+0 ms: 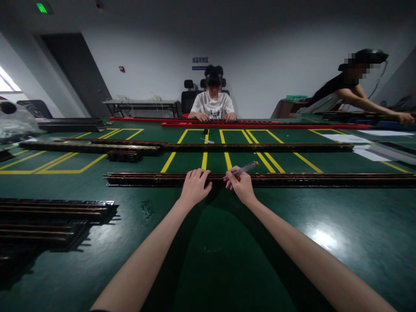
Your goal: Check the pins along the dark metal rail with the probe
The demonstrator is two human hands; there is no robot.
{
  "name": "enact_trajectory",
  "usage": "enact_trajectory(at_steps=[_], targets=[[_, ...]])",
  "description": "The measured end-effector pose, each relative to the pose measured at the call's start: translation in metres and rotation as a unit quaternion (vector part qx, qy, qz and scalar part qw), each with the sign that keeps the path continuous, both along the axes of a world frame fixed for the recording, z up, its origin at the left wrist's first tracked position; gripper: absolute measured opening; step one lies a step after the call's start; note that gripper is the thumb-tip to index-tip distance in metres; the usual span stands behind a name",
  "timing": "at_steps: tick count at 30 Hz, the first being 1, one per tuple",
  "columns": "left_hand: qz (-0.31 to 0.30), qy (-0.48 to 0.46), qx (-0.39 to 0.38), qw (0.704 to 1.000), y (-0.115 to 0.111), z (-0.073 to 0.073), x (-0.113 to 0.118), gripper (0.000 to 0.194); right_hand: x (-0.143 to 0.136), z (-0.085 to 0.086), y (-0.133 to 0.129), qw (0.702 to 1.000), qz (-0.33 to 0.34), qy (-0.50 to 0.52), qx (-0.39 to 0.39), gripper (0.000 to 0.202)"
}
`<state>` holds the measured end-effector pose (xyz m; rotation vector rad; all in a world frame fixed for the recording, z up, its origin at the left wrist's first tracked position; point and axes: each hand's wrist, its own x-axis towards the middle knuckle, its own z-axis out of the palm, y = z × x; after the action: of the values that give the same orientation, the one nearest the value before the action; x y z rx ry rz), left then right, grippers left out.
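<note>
A long dark strip assembly with thin copper-toned lines lies across the green table in front of me. My left hand rests on its near part, left of centre, with fingers bent over the strip and thumb apart. Just to the right, my right hand is closed around a screwdriver with a clear handle. The handle points up and to the right, while the tip is low at the strip, too small to make out.
More dark strips are stacked at the left. Behind the worked strip lie another long strip, a small tool and red rails. A person sits opposite; another person reaches at the right, near white papers.
</note>
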<state>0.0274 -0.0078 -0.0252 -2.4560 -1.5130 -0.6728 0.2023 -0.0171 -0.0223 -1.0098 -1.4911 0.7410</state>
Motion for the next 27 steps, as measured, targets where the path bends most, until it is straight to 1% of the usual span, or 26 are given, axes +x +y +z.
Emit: enact_trajectory(at_steps=[11,27], targets=[[0.016,0.023,0.025,0.999,0.0005,-0.0023,0.0016,0.034,-0.0014,-0.0015,0.0017,1.0,-0.004,0.017,0.001,0.03],[0.038,0.025,0.025,0.999,-0.0019,-0.0008,0.0043,0.031,-0.0015,-0.0005,0.0001,1.0,0.008,0.024,-0.001,0.031]])
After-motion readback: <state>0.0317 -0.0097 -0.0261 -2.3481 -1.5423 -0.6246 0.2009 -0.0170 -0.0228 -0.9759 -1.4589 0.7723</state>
